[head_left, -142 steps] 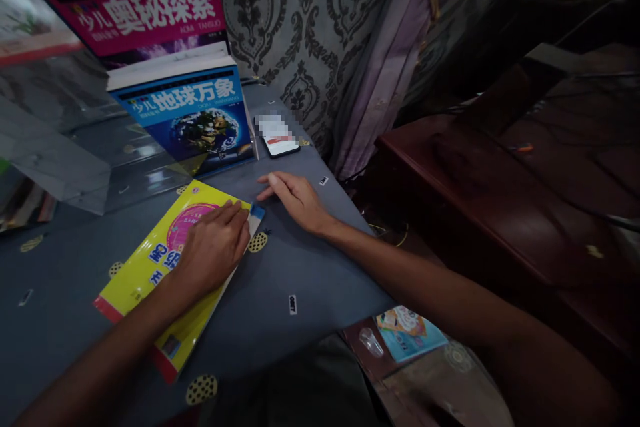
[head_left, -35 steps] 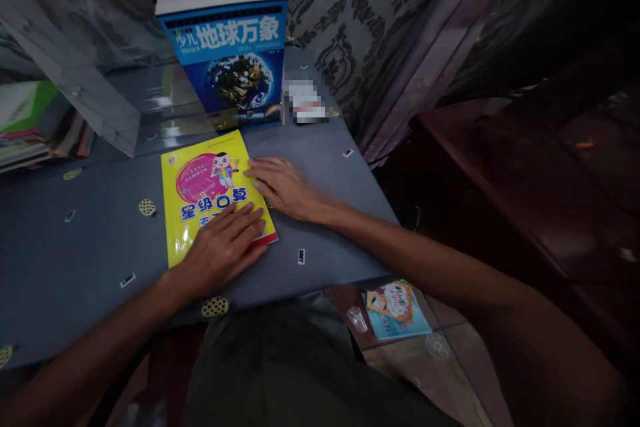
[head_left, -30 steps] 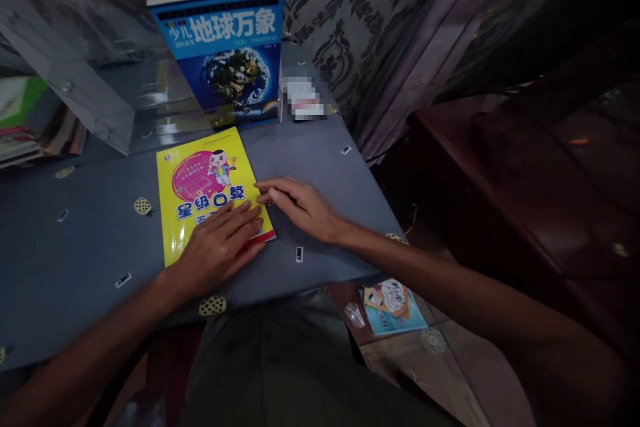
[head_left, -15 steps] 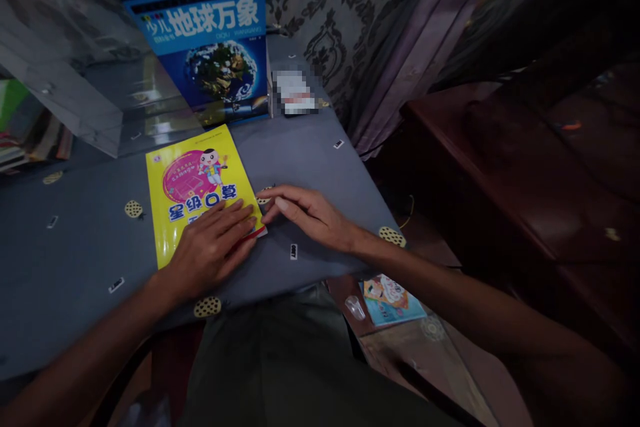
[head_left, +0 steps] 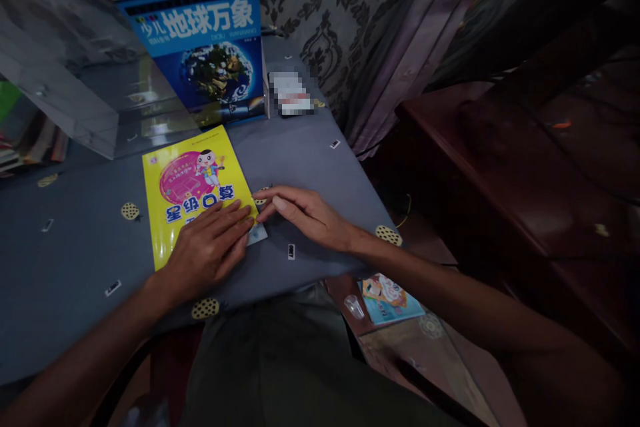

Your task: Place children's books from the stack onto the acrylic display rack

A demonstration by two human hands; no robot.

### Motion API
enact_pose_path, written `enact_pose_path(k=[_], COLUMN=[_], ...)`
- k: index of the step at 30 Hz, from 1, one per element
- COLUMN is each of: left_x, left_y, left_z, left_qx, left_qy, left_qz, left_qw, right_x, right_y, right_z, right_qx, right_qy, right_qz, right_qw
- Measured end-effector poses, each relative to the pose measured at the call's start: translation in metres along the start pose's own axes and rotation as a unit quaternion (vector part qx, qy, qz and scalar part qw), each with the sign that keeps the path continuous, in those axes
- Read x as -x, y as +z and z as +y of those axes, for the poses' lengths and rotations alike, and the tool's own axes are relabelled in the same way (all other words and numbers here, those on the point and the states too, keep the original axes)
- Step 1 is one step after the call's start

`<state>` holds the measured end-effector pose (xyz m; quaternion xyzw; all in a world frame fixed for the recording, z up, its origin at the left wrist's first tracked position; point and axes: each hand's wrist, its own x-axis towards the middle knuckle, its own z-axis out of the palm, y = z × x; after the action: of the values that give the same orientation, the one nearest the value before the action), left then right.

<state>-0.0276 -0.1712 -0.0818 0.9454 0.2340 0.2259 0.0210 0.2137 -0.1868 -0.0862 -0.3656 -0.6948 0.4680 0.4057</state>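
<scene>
A yellow workbook (head_left: 157, 213) with a pink oval, a cartoon child and blue lettering lies on the cloth-covered table. Flat on its lower part rests my left hand (head_left: 207, 250), fingers stretched out and covering some of the title. My right hand (head_left: 313, 220) is at the workbook's right edge, its fingers extended and the tips touching or very near that edge. The thumb sits apart from the cover. At the lower right corner a pale bluish page shows from under the yellow cover.
A thick blue book (head_left: 220, 33) with a globe stands behind the workbook. A blurred-out white item (head_left: 290, 93) lies beside it. Clear panels (head_left: 95, 120) and stacked books (head_left: 30, 127) are at left. Below the table's right edge are a blue booklet (head_left: 395, 303) and a clear cup (head_left: 354, 307).
The workbook's lower right corner now shows a pale bluish page where a red edge showed before. My hands have barely moved; the view has shifted slightly.
</scene>
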Motion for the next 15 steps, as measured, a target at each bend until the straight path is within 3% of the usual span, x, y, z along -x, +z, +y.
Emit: enact_pose_path(k=[8,12,15], left_x=[-0.0010,-0.0001,0.0013], left_y=[0.0005,0.0011,0.0020], left_z=[0.0012,0.0010,0.0001], left_qx=[-0.009,-0.007,-0.003], left_qy=[0.008,0.005,0.003], left_qz=[0.018,0.020,0.013], left_qw=[1.000,1.000,1.000], right_x=[-0.0011,0.0007,0.0044], right_y=[-0.0002,0.0016,0.0058], right_z=[-0.0002,0.0002,0.0027], right_qx=[0.020,0.123,0.221], right_qy=[-0.036,-0.084,-0.154], right_qz=[-0.013,-0.047,-0.059], right_qw=[0.999,0.988,0.961])
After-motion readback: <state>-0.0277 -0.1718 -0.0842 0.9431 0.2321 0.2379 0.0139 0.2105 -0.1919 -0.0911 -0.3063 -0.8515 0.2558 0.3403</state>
